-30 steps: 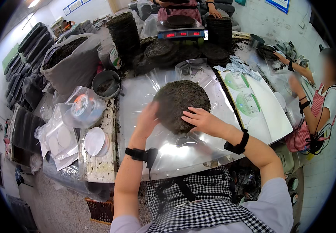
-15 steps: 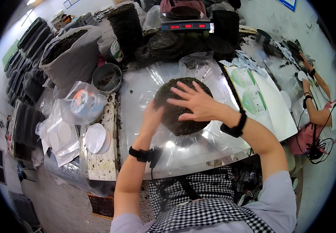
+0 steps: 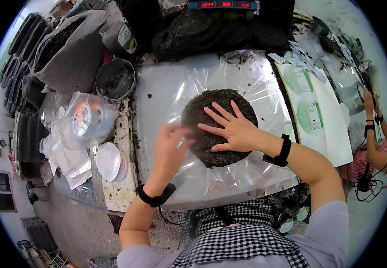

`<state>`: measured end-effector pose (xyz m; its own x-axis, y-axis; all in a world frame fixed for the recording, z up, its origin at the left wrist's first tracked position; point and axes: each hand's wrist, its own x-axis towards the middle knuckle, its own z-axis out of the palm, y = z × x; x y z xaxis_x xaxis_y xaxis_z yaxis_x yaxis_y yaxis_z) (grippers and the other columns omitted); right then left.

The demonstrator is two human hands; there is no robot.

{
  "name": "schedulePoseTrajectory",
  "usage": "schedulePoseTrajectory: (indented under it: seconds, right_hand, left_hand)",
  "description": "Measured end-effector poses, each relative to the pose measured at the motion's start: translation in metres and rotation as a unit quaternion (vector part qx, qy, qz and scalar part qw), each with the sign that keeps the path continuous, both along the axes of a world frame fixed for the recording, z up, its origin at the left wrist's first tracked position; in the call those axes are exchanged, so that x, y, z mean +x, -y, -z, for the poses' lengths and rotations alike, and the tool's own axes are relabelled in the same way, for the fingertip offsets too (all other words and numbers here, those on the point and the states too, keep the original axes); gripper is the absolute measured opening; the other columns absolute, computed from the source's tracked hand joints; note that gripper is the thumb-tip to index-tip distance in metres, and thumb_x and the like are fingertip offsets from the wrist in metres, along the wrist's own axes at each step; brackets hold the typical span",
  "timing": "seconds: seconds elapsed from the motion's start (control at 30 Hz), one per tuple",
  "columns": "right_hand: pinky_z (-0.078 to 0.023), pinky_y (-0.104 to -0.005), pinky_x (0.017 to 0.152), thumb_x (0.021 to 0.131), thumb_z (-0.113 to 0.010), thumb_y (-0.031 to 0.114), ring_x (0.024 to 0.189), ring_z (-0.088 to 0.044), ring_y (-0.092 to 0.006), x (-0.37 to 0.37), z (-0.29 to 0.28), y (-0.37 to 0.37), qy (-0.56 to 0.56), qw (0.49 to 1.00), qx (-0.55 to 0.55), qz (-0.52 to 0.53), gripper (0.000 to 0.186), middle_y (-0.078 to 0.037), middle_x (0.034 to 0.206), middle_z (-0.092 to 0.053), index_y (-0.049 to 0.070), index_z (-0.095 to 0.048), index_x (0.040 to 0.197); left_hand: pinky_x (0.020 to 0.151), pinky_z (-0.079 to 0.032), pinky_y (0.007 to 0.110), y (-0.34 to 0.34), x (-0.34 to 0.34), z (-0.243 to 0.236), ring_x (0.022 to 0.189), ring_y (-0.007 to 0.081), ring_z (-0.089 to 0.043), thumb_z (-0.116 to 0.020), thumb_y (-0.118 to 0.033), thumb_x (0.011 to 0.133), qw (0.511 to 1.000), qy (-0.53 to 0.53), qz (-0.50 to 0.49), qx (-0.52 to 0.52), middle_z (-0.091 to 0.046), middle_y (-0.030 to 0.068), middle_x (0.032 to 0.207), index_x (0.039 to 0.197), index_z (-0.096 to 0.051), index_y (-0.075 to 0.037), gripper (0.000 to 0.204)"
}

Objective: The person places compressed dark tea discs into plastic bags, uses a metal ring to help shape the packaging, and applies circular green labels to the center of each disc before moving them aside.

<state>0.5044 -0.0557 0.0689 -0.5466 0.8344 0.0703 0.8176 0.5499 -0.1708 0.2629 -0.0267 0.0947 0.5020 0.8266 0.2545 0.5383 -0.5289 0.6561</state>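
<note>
A dark, rough, round cake of leafy material lies on clear crinkled plastic in the middle of the table. My right hand rests on top of it, palm down with fingers spread. Just off the cake's lower left edge is my left hand, fingers apart, slightly bent and smeared by motion, with nothing visible in them.
Dark stacked cakes and a digital scale are at the back. Left are a sack, metal bowl, plastic bags and white discs. Green-labelled sheets lie right; a co-worker works beyond.
The view has tilted down. My right hand has spread out further across the cake's top. My left hand has shifted slightly away from the cake's left side. The co-worker's arms have moved.
</note>
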Motion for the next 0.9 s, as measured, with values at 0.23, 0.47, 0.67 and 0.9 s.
schedulePoseTrajectory:
  seconds: [0.23,0.47,0.67,0.9]
  right_hand:
    - [-0.011,-0.0643,0.111,0.088,-0.045,0.065,0.144,-0.017,-0.0354,0.001,0.004,0.000,-0.007,1.000,0.021,-0.003,0.070,-0.014,0.156,-0.021,0.029,-0.037,0.147]
    - [-0.011,-0.0642,0.111,0.090,-0.040,0.066,0.145,-0.015,-0.0354,0.002,0.007,-0.001,0.005,0.999,0.045,-0.005,0.070,-0.015,0.156,-0.020,0.029,-0.033,0.148]
    - [-0.007,-0.0637,0.112,0.091,-0.038,0.066,0.146,-0.010,-0.0345,0.001,0.003,0.003,0.019,1.000,0.023,-0.003,0.070,-0.014,0.158,-0.015,0.029,-0.029,0.150]
    - [-0.008,-0.0640,0.112,0.091,-0.038,0.066,0.146,-0.010,-0.0343,0.003,0.004,0.005,0.019,1.000,0.023,-0.003,0.070,-0.014,0.158,-0.016,0.029,-0.029,0.150]
  left_hand:
    - [0.070,-0.050,0.035,0.014,-0.006,0.014,0.084,0.0251,-0.060,-0.072,-0.006,0.072,0.987,-0.112,0.064,0.100,-0.062,0.0063,0.086,0.089,-0.069,-0.006,0.017]
    - [0.070,-0.049,0.035,0.025,-0.014,0.013,0.078,0.0269,-0.060,-0.069,-0.006,0.078,0.998,-0.023,-0.021,-0.057,-0.064,0.0094,0.085,0.089,-0.068,-0.005,0.011]
    - [0.066,-0.049,0.035,0.024,-0.003,0.008,0.075,0.0262,-0.064,-0.068,-0.009,0.081,0.990,-0.107,0.016,0.089,-0.067,0.0114,0.081,0.092,-0.070,-0.005,0.011]
    - [0.067,-0.050,0.038,0.027,0.007,0.017,0.073,0.0312,-0.063,-0.067,-0.011,0.082,0.998,-0.032,-0.048,0.008,-0.067,0.0127,0.079,0.091,-0.069,-0.004,0.012]
